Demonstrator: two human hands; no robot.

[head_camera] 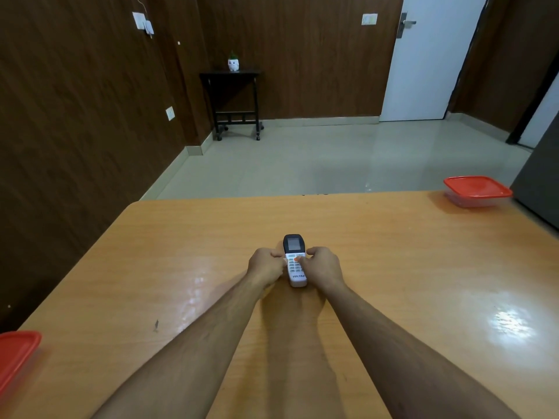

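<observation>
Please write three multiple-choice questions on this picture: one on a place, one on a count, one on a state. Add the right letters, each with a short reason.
1. Where is the remote control?
A. at the wooden table
B. on the floor
C. on a chair

2. How many red-lidded containers stand on the table?
A. one
B. two
C. four

3. What do the left hand and the right hand do?
A. both grip the remote control
B. both lie flat on the table
C. both hang at the person's sides

Answers:
1 A, it is at the tabletop, between the hands.
2 B, one is at the far right and one at the near left edge.
3 A, curled fingers clasp its two sides.
</observation>
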